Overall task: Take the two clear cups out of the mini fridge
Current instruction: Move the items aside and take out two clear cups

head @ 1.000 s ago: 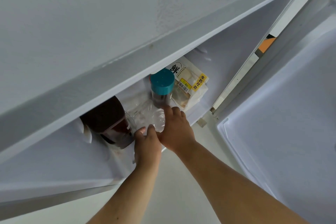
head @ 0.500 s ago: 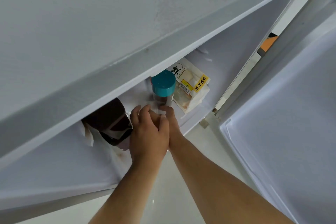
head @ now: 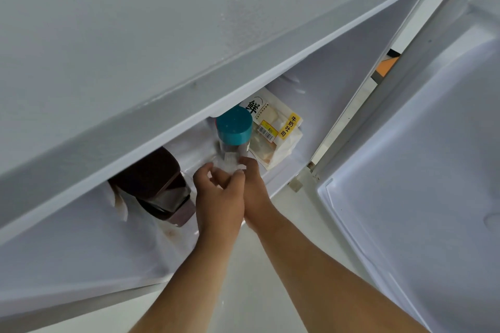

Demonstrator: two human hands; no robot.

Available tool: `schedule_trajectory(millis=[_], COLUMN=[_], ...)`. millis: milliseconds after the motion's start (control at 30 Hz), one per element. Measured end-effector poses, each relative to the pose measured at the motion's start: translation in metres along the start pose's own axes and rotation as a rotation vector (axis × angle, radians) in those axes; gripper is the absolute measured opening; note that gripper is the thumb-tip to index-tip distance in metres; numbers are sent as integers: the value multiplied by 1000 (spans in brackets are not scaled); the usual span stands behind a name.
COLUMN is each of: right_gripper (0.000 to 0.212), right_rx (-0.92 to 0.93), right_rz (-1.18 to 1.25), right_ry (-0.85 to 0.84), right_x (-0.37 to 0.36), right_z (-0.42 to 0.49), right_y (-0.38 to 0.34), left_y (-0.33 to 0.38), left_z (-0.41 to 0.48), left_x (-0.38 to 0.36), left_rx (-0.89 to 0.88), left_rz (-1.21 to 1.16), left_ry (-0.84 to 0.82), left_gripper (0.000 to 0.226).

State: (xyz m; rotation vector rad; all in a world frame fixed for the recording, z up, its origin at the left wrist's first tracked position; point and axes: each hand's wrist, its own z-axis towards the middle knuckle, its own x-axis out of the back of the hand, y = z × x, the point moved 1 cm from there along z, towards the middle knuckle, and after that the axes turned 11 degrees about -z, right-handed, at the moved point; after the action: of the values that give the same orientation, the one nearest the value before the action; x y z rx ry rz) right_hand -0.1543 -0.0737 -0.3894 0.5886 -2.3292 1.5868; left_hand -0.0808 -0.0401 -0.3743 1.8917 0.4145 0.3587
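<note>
Both my hands reach into the open mini fridge (head: 338,84), onto its floor. My left hand (head: 219,194) curls over a clear plastic cup (head: 228,163), of which only a small pale patch shows between the fingers. My right hand (head: 254,186) presses against the same cup from the right, thumb on top. I cannot make out a second cup as separate; the hands hide most of the plastic.
A jar with a teal lid (head: 234,130) stands just behind the hands. A bread packet with a yellow label (head: 276,130) lies to its right, a dark brown lidded container (head: 159,186) to the left. The open fridge door (head: 422,170) fills the right side.
One second ago the clear cup lay plainly visible with my hands at its near edge. My left hand has since moved up over it and both hands have closed around it.
</note>
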Motion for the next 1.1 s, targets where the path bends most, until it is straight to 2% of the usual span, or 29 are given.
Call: schedule_trajectory(millis=[100, 200, 267, 333, 500, 633, 733, 867, 1033, 1100], right_gripper=[75, 83, 85, 87, 88, 78, 72, 71, 66, 63], right_rx=[14, 148, 219, 260, 293, 304, 330, 363, 471, 506], right_rz=[-104, -641, -845, -926, -927, -949, -987, -1024, -1043, -1047], right_ry=[14, 165, 220, 204, 169, 145, 101, 88, 137, 151], right_x=[15, 28, 29, 26, 26, 31, 33, 34, 31, 28], right_z=[-1, 2, 5, 8, 11, 13, 10, 3, -4, -6], right_y=[10, 21, 26, 29, 34, 35, 34, 32, 23, 19], left_y=[-4, -15, -25, -34, -50, -52, -50, -41, -30, -26], left_z=[-1, 4, 8, 12, 26, 28, 26, 9, -16, -24], left_x=[-1, -2, -4, -5, -11, -15, -14, -2, 8, 10], left_rx=[221, 379, 441, 502, 557, 519, 410, 297, 19, -49], left_rz=[-180, -223, -270, -332, -408, -370, -240, -98, 234, 269], left_ry=[-75, -179, -175, -151, -89, -34, 13, 51, 62, 60], left_gripper=[53, 41, 27, 19, 20, 22, 21, 53, 54, 55])
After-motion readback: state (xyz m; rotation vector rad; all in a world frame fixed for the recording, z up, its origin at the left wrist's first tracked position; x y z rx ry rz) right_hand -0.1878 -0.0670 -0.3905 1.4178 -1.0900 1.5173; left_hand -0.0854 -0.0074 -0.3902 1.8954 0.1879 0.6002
